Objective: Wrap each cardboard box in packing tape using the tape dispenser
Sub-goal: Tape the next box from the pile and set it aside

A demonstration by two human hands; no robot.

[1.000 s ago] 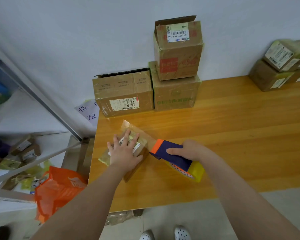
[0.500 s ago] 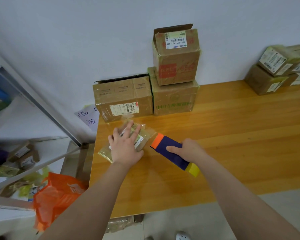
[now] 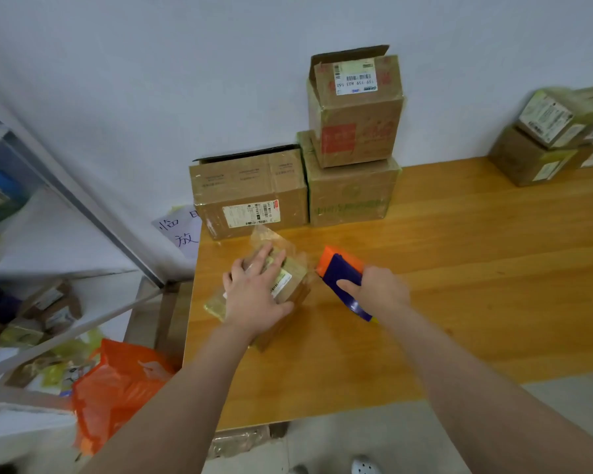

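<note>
A small cardboard box (image 3: 290,280) with a white label lies on the wooden table (image 3: 459,268) near its left edge, with clear tape trailing off it. My left hand (image 3: 254,295) lies flat on top of the box, fingers spread and thumb against its near side. My right hand (image 3: 379,294) grips a blue tape dispenser (image 3: 343,273) with an orange front, just right of the box. The dispenser's orange end meets the box's right side, and a stretch of tape runs between them.
Three larger cardboard boxes stand against the wall: a wide one (image 3: 250,193), one beside it (image 3: 351,193) and an open one (image 3: 355,107) stacked on top. Several taped boxes (image 3: 548,138) sit at the far right. An orange bag (image 3: 117,381) and shelving lie left of the table.
The dispenser has swung toward the box's right side and tilted more upright. My left hand stays pressed on the box, which has shifted slightly.
</note>
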